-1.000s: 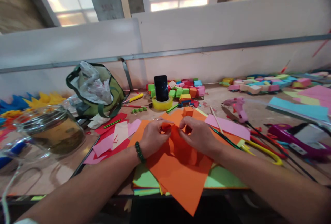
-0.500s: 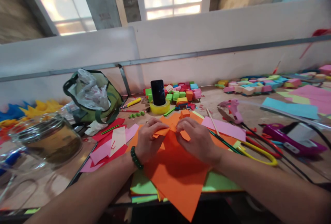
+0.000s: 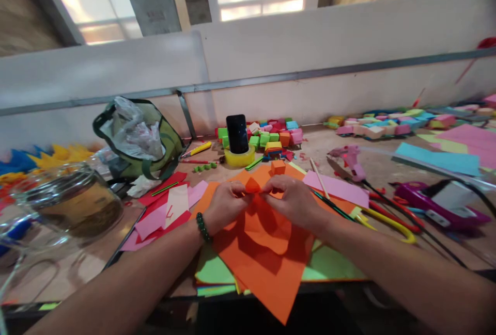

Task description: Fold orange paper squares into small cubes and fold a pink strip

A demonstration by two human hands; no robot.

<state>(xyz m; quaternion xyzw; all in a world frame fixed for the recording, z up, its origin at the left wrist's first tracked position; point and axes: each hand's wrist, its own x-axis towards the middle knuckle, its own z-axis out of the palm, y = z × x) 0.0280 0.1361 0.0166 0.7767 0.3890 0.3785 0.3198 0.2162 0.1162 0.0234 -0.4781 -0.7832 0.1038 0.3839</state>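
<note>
Both hands pinch a small folded piece of orange paper (image 3: pixel 252 186) between them, above orange sheets. My left hand (image 3: pixel 228 203), with a green bead bracelet at the wrist, grips its left side. My right hand (image 3: pixel 290 198) has thumb and fingers closed on its right side. Below them a large orange sheet (image 3: pixel 267 273) points a corner over the table's front edge, on top of green sheets (image 3: pixel 329 264). A small orange paper cube (image 3: pixel 278 167) stands just beyond my right hand.
Behind are a phone (image 3: pixel 237 133) on a yellow tape roll (image 3: pixel 239 157) and colourful paper cubes (image 3: pixel 271 139). A glass jar (image 3: pixel 73 206) and green bag (image 3: pixel 170 141) stand left. Right lie a pink glue gun (image 3: pixel 352 162), yellow-handled scissors (image 3: pixel 403 227) and a purple tool (image 3: pixel 437 206).
The orange piece between my hands has changed shape, with a rounded peak now showing above the fingertips. My fingers have drawn closer around it, and the view has shifted slightly.
</note>
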